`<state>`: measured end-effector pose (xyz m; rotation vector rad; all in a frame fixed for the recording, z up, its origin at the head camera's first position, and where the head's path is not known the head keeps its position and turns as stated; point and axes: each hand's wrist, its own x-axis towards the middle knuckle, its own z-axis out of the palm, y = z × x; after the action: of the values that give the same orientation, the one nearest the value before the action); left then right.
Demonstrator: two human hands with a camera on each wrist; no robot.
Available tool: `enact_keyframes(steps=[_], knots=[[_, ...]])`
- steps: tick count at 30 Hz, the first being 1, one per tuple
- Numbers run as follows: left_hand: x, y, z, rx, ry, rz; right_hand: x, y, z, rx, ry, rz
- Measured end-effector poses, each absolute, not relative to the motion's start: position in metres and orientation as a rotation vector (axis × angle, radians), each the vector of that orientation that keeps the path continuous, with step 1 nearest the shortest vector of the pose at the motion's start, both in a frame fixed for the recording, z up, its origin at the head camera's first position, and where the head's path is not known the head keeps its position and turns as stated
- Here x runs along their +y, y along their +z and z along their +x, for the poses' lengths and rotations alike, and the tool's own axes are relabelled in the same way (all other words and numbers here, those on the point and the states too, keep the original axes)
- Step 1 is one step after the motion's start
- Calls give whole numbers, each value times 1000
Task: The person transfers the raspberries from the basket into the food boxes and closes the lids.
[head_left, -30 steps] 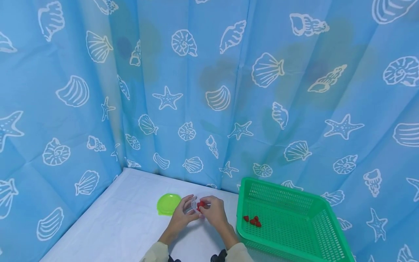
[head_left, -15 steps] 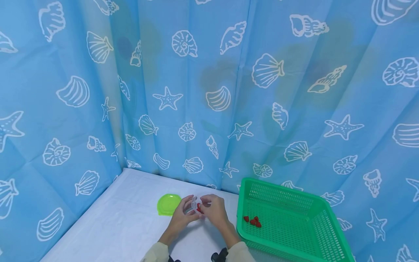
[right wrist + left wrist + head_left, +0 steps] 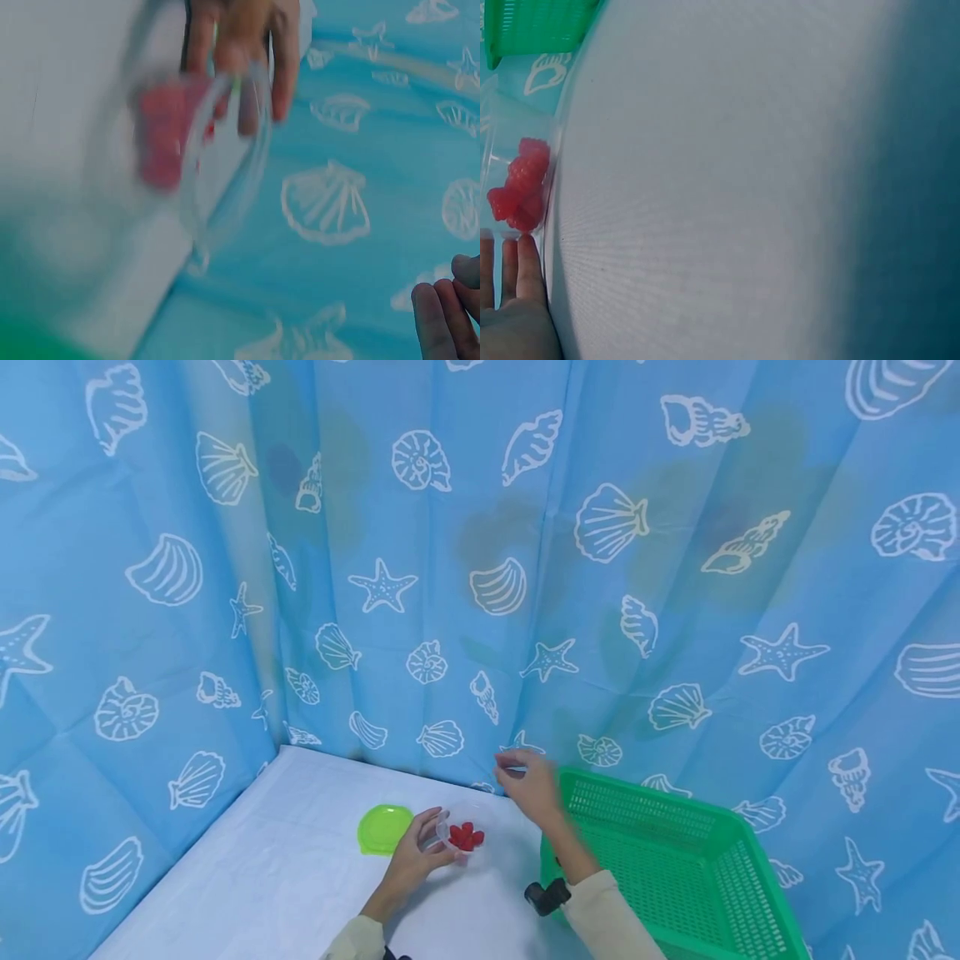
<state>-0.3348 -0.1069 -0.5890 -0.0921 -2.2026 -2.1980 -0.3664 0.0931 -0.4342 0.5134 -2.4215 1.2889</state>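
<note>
Hand state: the left hand point(image 3: 412, 852) grasps the cup point(image 3: 443, 827), fingers and thumb curved around its side. The right hand point(image 3: 536, 789) is released, fingers loosely bent, with nothing visible between the tips; in the head view it overlaps the far left corner of the basket point(image 3: 637, 814). The berries point(image 3: 467, 837) are heaped at the bottom of the cup. The lid point(image 3: 384, 829) lies on the worktop point(image 3: 285, 860), beside the left hand and apart from the cup.

Risk 1, spillage. The cup appears tilted and has no lid on. If the left hand rolls too far, the berries could slide to the rim and fall out.

Risk 2, crushing or slipping. The cup's wall looks thin (an estimate from appearance only). Too firm a grip could buckle it; too light a grip could let the cup turn. Whether its base touches the worktop cannot be told, so do not count on support from below.

Risk 3, contact. The right forearm point(image 3: 573, 852) crosses the basket's left side. A low sweep could catch the rim and drag the basket; a sweep to the left could knock the cup.
</note>
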Motion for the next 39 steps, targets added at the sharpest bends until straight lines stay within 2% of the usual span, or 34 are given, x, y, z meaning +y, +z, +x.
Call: enact_keyframes(steps=[8, 18, 26, 39], knots=[[-110, -586, -335, -2208, -2185, -81, 158, -422, -388, -2471, 1215, 503], [-111, -587, -337, -2209, -2185, -63, 219, -461, -398, -2798, 1172, 433], [-109, -589, -337, -2214, -2195, -88, 243, -486, -395, -3060, 1029, 284], [-106, -588, -336, -2215, -2198, -61, 248, -492, -380, -3185, 1312, 86]])
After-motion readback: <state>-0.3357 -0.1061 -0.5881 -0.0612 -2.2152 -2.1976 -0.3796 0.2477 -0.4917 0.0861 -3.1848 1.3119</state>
